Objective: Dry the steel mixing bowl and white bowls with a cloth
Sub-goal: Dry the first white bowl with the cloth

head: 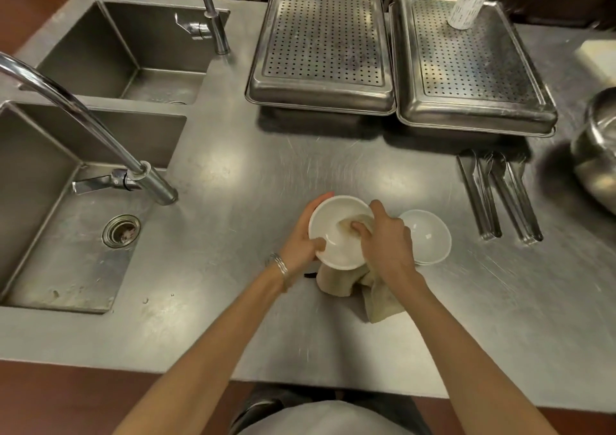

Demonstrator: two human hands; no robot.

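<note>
My left hand (301,234) grips a white bowl (330,231) by its left rim, holding it just above the steel counter. My right hand (386,238) presses a beige cloth (380,298) into the bowl's inside; the rest of the cloth hangs below the bowl and trails onto the counter. A second white bowl (430,238) stands on the counter just right of my right hand, partly hidden by it. The steel mixing bowl (596,154) sits at the right edge of the view, cut off by the frame.
Two sinks (53,221) with taps (146,174) fill the left side. Two upturned perforated steel trays (320,44) stand at the back, the right one bearing a white roll (468,1). Steel cutlery (500,194) lies right of the bowls.
</note>
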